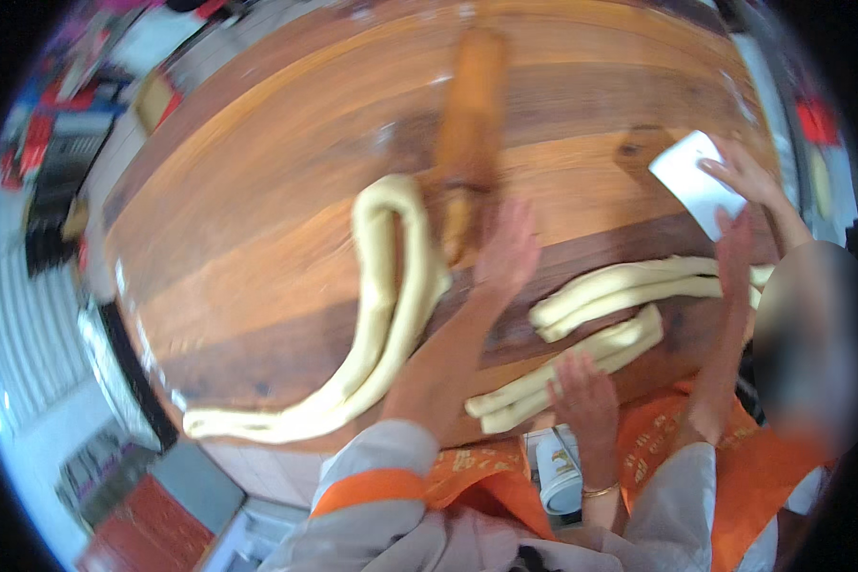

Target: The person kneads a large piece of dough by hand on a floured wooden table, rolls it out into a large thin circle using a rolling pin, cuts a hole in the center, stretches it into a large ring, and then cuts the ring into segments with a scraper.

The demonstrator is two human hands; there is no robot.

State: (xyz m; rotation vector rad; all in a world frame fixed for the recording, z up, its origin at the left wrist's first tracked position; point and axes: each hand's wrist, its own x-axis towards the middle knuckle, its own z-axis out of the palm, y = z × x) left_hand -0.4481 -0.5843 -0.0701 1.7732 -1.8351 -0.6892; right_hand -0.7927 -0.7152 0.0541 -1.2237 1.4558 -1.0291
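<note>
My left hand is stretched out flat and slightly blurred beside the near handle of a wooden rolling pin. Whether it touches the handle I cannot tell. Left of that forearm lies a long folded dough strip, looped at its far end and curving to the table's near left edge. My right hand, with a bracelet at the wrist, has its fingers spread at a shorter folded dough strip, covering part of it. Beyond that lies another folded dough strip, partly hidden by a co-worker's forearm.
At the right, a co-worker's hands hold a white sheet over the wooden table. A white container shows below the near edge. Crates and a red-brown box stand on the left beyond the table.
</note>
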